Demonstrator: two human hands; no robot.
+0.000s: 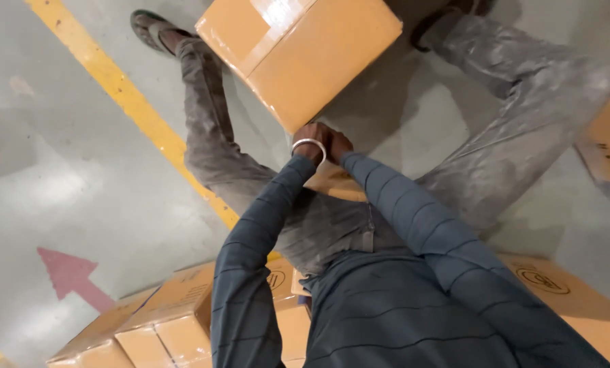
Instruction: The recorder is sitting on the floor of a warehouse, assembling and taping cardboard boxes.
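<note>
Head-camera footage looked straight down on a person in a dark blue striped long-sleeved top and dusty grey trousers, standing astride on a pale grey concrete floor (59, 177). A tan, tape-sealed corrugated cardboard box (305, 51) was seen tilted in front of the body, between the legs, its lower corner pointing toward the hands. The left hand (309, 136), ringed at the wrist by a silver metal bangle (308, 144), was pressed against that lower corner, and the right hand (339, 144) was set just beside it, touching the left. Both were turned so that the fingers were hidden; whether either grip was closed on the box or only laid against it could not be told. A flat brown piece of cardboard (332, 182) was visible just below the wrists. A broad yellow painted line (124, 92) ran diagonally across the floor, and a faded red painted arrow (70, 272) was marked at lower left. A stack of similar tan cardboard cartons (162, 320) was seen behind the person, and another carton (608, 146) at the right edge.
</note>
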